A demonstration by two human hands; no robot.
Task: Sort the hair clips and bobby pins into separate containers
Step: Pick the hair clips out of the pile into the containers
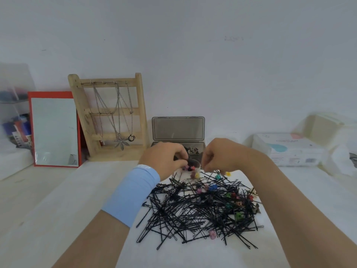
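Observation:
A big heap of black bobby pins [193, 211] lies on a white cloth [193, 254], with several small coloured flower hair clips [239, 216] mixed in. Behind the heap stands a small round clear cup [191, 167] holding a few clips. My left hand [164, 158], wearing a blue wrist sleeve, is over the cup's left rim with fingers pinched on a small clip. My right hand [222, 155] hovers at the cup's right side, fingers curled; what it holds is hidden. An open grey box [178, 130] stands behind, with small dark items inside.
A wooden jewellery stand [110, 117] with necklaces and a red-framed mirror [54, 130] lean on the wall at the left. A tissue pack [289, 149] lies at the right. Clear storage bins [13, 113] stand at far left.

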